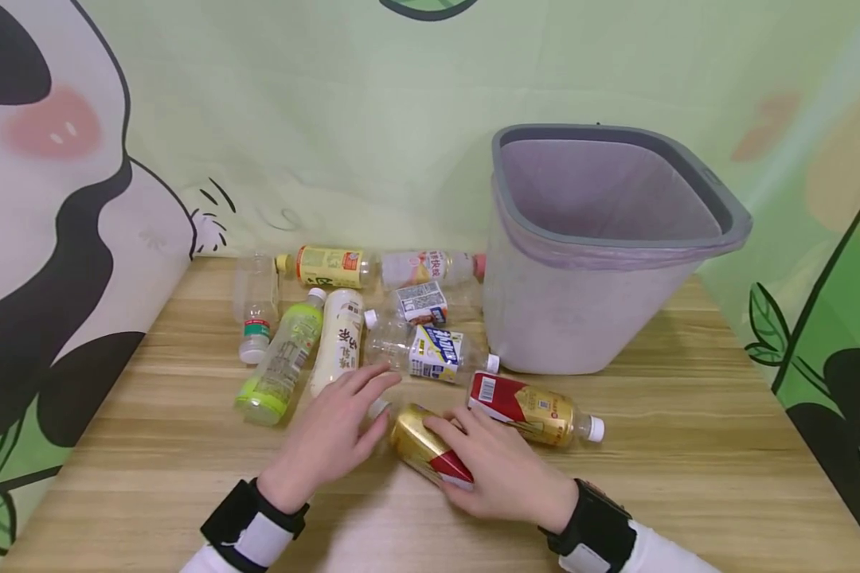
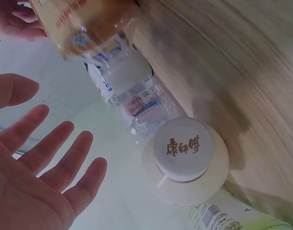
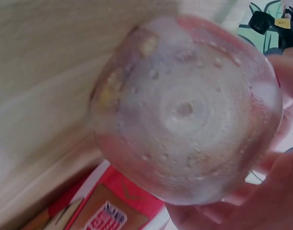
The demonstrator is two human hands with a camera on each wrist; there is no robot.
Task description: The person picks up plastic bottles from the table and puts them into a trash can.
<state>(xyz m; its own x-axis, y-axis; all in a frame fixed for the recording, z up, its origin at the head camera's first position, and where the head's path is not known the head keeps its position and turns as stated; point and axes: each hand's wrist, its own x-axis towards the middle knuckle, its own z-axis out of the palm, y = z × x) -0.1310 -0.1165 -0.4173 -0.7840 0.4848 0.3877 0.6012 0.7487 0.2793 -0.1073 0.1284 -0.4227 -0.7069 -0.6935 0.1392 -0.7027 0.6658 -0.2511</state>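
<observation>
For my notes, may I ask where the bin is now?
In the head view, the bin stands right of centre on the table, beside the pink-capped bottle and behind a lying red-and-gold bottle.

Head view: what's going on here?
A person's right hand grips a gold-and-red bottle, its cap pointing toward their left hand, which is open and holds nothing. A second gold-and-red bottle lies in front of the gray-rimmed bin. More bottles lie on the wooden table, left of the bin.
</observation>
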